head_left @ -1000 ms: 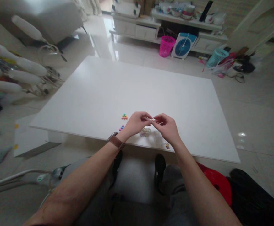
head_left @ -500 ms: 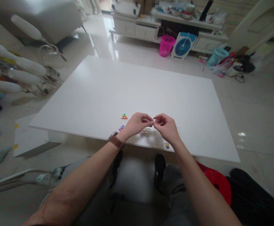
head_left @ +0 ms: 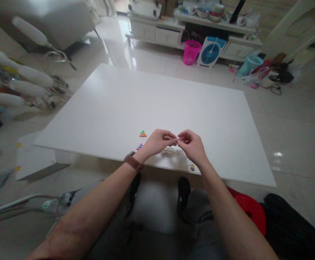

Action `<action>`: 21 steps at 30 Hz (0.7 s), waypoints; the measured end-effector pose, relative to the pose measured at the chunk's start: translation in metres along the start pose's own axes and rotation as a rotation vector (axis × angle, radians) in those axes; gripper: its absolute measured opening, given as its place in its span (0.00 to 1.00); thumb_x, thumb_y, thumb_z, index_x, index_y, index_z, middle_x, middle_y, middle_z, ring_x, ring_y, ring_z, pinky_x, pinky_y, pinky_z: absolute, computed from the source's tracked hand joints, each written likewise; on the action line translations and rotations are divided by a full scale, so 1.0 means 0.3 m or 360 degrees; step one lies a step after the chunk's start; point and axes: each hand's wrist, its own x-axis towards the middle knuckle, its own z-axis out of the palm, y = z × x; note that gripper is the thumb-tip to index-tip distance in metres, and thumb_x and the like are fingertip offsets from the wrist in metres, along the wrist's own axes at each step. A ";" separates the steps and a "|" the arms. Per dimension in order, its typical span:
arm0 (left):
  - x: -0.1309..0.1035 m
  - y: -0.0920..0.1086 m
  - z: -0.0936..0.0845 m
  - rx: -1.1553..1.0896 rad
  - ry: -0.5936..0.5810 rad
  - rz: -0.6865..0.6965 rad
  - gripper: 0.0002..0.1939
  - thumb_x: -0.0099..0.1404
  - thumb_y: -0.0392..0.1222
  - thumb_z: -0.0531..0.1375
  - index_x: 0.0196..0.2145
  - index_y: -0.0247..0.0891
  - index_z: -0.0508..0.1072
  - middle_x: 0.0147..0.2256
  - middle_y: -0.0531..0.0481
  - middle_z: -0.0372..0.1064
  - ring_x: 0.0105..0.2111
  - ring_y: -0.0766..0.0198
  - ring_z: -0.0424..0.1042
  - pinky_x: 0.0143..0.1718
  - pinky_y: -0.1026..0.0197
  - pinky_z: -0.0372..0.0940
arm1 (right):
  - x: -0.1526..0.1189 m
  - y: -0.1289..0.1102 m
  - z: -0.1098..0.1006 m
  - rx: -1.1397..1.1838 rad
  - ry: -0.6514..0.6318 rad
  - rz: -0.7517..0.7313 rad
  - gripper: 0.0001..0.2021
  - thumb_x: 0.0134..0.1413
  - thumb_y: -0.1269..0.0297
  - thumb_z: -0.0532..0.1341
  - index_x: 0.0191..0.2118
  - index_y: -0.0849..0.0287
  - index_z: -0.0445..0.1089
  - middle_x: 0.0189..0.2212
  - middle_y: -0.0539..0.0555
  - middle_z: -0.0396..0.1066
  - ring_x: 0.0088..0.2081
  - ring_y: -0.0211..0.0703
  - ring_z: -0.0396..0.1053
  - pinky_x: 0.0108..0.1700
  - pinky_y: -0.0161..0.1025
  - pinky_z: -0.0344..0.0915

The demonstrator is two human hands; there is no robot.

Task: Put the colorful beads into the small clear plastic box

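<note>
My left hand (head_left: 160,140) and my right hand (head_left: 191,144) meet fingertip to fingertip above the near part of the white table (head_left: 157,97). Both are closed in a pinch on something tiny between them, too small to name. Just below lie several pale metallic rings (head_left: 167,151), partly covered by my left hand. A small clump of green, yellow and orange pieces (head_left: 142,134) rests left of my left hand. Purple and blue pieces (head_left: 139,147) sit beside my left wrist. A little yellow and blue figure (head_left: 192,167) lies by the table's near edge, under my right wrist.
Past the table stand a pink basket (head_left: 191,52), a blue and white fan (head_left: 211,52) and a light blue basket (head_left: 250,65), before a low cabinet (head_left: 167,37). A red stool (head_left: 251,209) is at my right. White padded metal furniture (head_left: 30,86) stands left.
My fingertips have shifted very slightly around the tiny thing between them. All else stays in place.
</note>
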 end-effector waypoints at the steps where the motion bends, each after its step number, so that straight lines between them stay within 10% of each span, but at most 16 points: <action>1: 0.000 0.000 0.000 0.0000 0.0015 -0.0006 0.05 0.60 0.35 0.67 0.35 0.31 0.80 0.30 0.43 0.80 0.33 0.61 0.80 0.37 0.62 0.74 | -0.001 0.000 0.001 -0.0001 -0.0005 -0.0002 0.09 0.47 0.62 0.68 0.33 0.58 0.71 0.26 0.49 0.71 0.29 0.39 0.68 0.31 0.36 0.63; 21: 0.011 -0.023 -0.003 -0.0095 0.0102 -0.0022 0.09 0.60 0.38 0.68 0.38 0.30 0.80 0.32 0.42 0.80 0.34 0.59 0.80 0.37 0.60 0.74 | 0.003 0.016 0.008 0.0176 -0.0015 0.0024 0.09 0.50 0.58 0.70 0.32 0.58 0.77 0.30 0.54 0.79 0.34 0.47 0.77 0.41 0.43 0.73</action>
